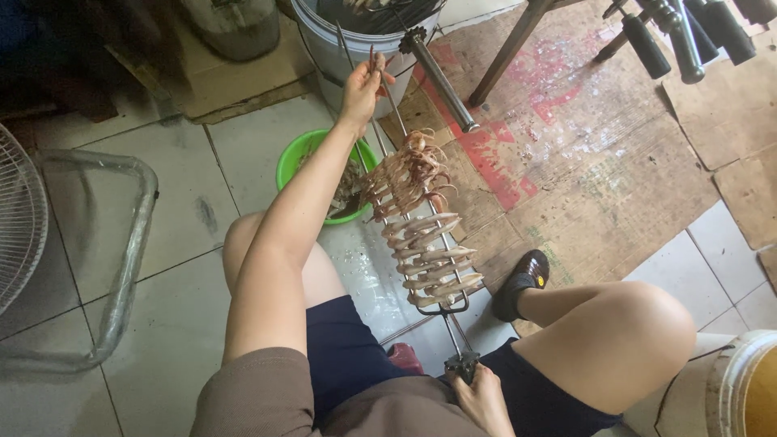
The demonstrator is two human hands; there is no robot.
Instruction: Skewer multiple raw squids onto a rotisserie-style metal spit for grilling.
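Left hand (363,87) is up high, far out in front of the person, with its fingers pinched on a small reddish piece of squid at the top of the long metal skewer fork (409,186). Right hand (484,398) is down low by the lap, closed tight around the fork's dark handle. Between the two hands the fork runs on a slant. Many squid (421,235) are stuck on it in a row: the ones nearer the left hand have curly legs, and the ones nearer the right hand are pale and long.

Just under the left arm sits a green bowl (301,154) on the tiled floor, with more squid bits in it. Right behind the left hand stands a grey bucket (324,44) with metal rods poking out. A dark metal rod with a toothed wheel (441,81) leans next to that bucket. Off to the right of the fork lies flat brown cardboard (599,178). The person's foot wears a dark sandal (522,283) near the right hand's side.
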